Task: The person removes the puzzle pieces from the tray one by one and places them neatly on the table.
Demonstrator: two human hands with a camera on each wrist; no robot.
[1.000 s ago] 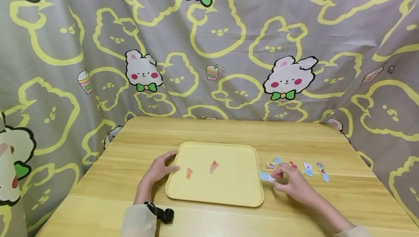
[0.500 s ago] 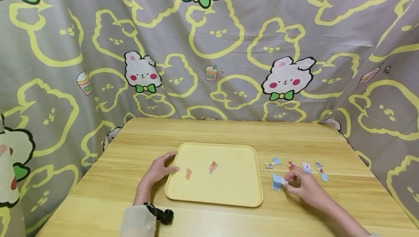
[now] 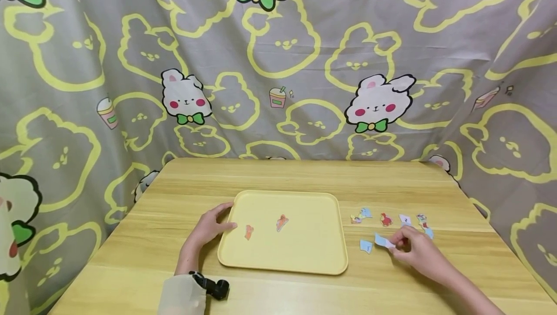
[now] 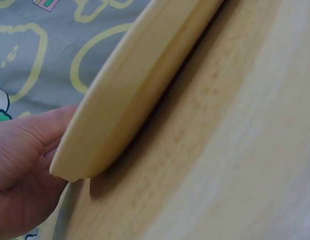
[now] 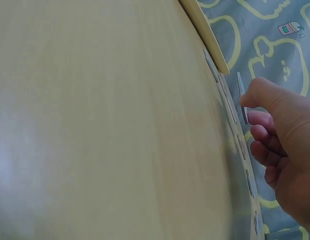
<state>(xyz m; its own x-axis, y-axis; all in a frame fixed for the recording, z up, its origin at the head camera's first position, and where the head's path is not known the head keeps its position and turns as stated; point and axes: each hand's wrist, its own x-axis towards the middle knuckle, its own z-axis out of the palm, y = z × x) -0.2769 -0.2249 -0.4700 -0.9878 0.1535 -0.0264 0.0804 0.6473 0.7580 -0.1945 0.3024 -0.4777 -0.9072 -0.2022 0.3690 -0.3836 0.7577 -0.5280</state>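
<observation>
My right hand (image 3: 417, 252) pinches a small flat puzzle piece (image 3: 383, 241), light blue and white, just above the table right of the tray. In the right wrist view this piece (image 5: 242, 95) shows edge-on between thumb and fingers. A light blue puzzle piece (image 3: 366, 246) lies on the table left of it. My left hand (image 3: 208, 228) grips the left rim of the yellow tray (image 3: 311, 252), with the thumb over the edge. On the tray lie two orange pieces, a smaller one (image 3: 248, 232) at left and another (image 3: 282, 222) near the middle.
Behind my right hand, several more pieces lie in a row: a yellow-and-blue one (image 3: 361, 215), a red one (image 3: 385, 219), a white one (image 3: 405, 219) and a multicoloured one (image 3: 422, 220). A patterned curtain (image 3: 243, 54) hangs beyond the wooden table (image 3: 278, 172).
My right hand has moved right, away from the tray's edge, carrying the blue-and-white puzzle piece. The light blue piece on the table is now uncovered. My left hand stays on the tray.
</observation>
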